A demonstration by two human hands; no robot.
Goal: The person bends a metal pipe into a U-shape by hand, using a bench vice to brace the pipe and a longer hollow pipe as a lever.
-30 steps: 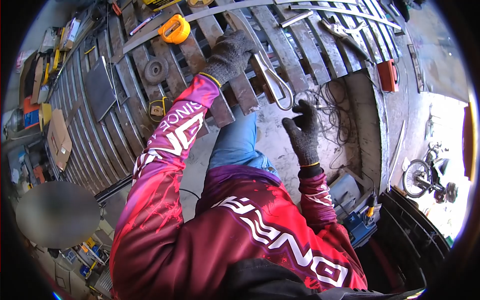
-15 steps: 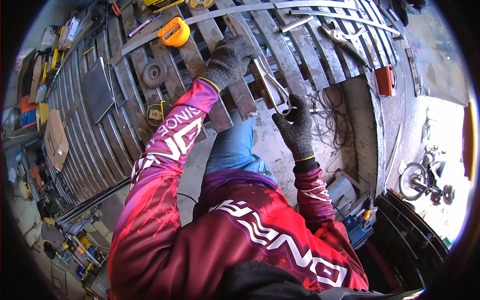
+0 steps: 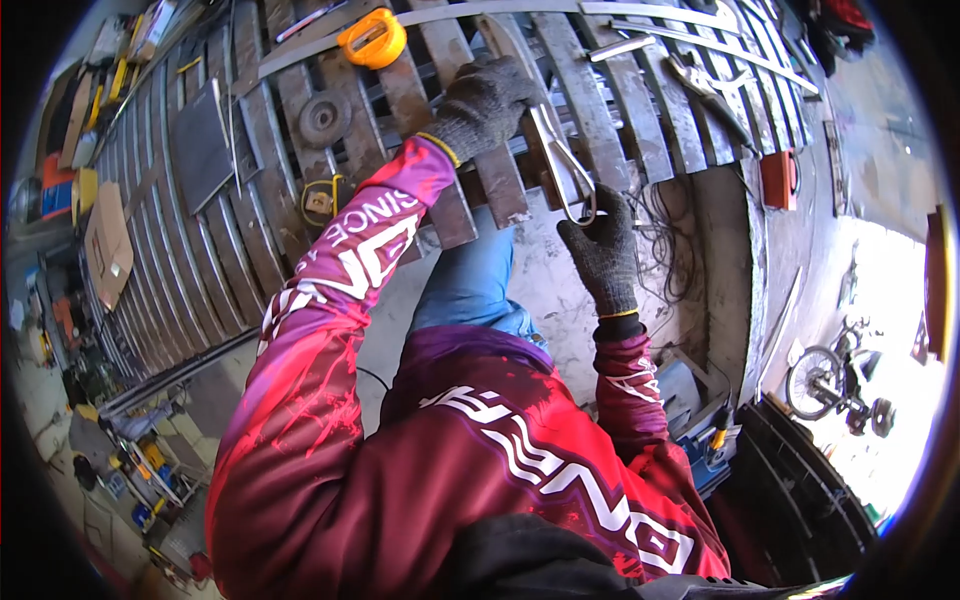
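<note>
A shiny metal rod bent into a narrow loop (image 3: 562, 160) spans the gap between my hands, over the front edge of the slatted metal bench (image 3: 455, 222). My left hand (image 3: 486, 102), in a dark grey knitted glove, is closed at the rod's upper end; its fingertips are hidden. My right hand (image 3: 604, 252), gloved alike, grips the rounded lower end between thumb and fingers, just off the bench edge. A flat metal strip (image 3: 512, 48) lies on the slats beyond my left hand.
An orange tape-like case (image 3: 373, 40), a grinding disc (image 3: 325, 119) and a tape measure (image 3: 320, 202) lie left of my hands. Locking pliers (image 3: 708, 92) rest at the right. A red box (image 3: 778, 180) is by the bench's right end; cables (image 3: 660, 250) hang below.
The view has shifted a little, so the bench and both hands appear slightly farther right. Both hands keep their hold on the bent rod, with little change between them.
</note>
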